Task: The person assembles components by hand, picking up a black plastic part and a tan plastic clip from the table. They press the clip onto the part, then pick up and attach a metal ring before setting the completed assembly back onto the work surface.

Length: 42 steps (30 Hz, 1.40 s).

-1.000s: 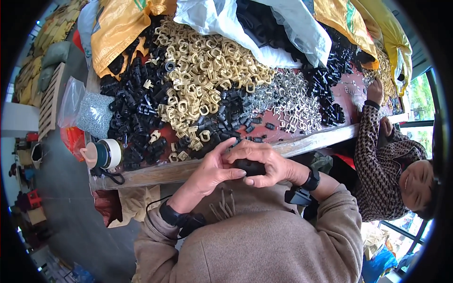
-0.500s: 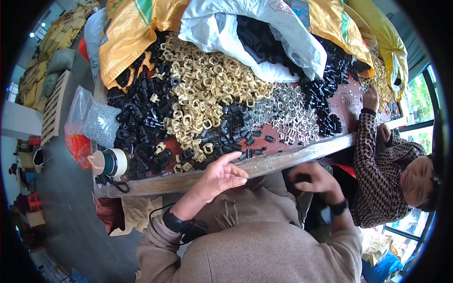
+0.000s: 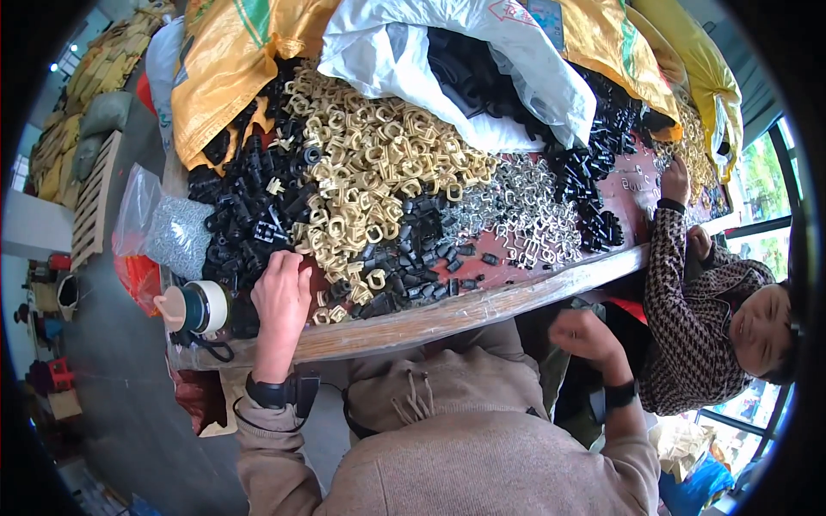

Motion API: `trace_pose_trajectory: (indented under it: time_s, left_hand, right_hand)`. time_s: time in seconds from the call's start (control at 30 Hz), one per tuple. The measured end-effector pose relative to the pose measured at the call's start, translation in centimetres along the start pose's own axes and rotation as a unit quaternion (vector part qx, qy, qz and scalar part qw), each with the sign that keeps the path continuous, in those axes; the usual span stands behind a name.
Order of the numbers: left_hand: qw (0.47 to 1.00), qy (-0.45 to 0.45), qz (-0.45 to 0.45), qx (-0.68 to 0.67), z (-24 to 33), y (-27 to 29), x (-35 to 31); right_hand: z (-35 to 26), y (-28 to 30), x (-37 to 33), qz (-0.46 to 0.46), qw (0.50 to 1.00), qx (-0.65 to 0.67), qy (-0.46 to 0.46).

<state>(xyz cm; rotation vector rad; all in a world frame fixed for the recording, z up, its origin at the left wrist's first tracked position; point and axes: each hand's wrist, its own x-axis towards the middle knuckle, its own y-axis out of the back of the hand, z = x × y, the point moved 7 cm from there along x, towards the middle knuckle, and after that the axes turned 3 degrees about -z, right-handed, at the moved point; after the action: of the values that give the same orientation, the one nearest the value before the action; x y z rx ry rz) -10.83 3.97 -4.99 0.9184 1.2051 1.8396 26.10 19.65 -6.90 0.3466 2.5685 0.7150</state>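
Observation:
My left hand (image 3: 282, 297) is over the near edge of a heap of black plastic parts (image 3: 249, 206). Its fingers bend down together among them, and the fingertips are hidden. Just right of it lies a large pile of cream plastic ring-shaped pieces (image 3: 379, 155), with small black cylindrical pieces (image 3: 426, 258) at its near side. My right hand (image 3: 588, 335) is held before the table's edge, over my right thigh. Its fingers are curled closed, and whatever they hold cannot be made out.
A wooden rim (image 3: 413, 318) edges the red tabletop. Metal hooks (image 3: 538, 215) lie to the right. A cup (image 3: 200, 307) and a bag of small metal pieces (image 3: 178, 236) stand left. Sacks (image 3: 370, 43) line the back. A co-worker's hand (image 3: 675, 182) works at the right.
My left hand has swung left and forward, from above the table's edge onto the black parts. My right hand has shifted slightly right, and its fingers have curled in.

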Motion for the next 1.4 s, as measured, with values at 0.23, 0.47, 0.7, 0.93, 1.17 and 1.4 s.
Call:
trace_pose_trajectory:
  time_s: [0.23,0.47,0.7,0.93,1.17,1.4]
  left_hand:
    - [0.999,0.039,-0.027,-0.024,-0.2,-1.6,1.3]
    - [0.977,0.094,-0.003,-0.191,-1.2,0.8,0.6]
    - [0.824,0.144,-0.001,-0.548,-0.4,0.6,-1.2]
    - [0.531,0.247,-0.036,-0.810,3.3,-2.6,-1.7]
    - [0.401,0.287,-0.175,-0.852,8.1,-7.7,-2.7]
    - [0.493,0.237,-0.265,-0.794,11.3,-7.4,-2.5]
  right_hand:
    - [-6.7,2.2,9.8,0.149,0.952,-0.217,0.155]
    - [-5.7,1.3,13.4,0.190,0.906,-0.305,0.225]
    - [-4.7,0.3,14.4,0.140,0.907,-0.376,0.127]
    - [-4.9,0.5,13.5,0.150,0.912,-0.370,0.090]
    - [-11.2,-1.8,12.2,0.067,0.970,-0.050,0.229]
    - [-10.4,-3.3,13.6,0.016,0.965,0.214,0.149]
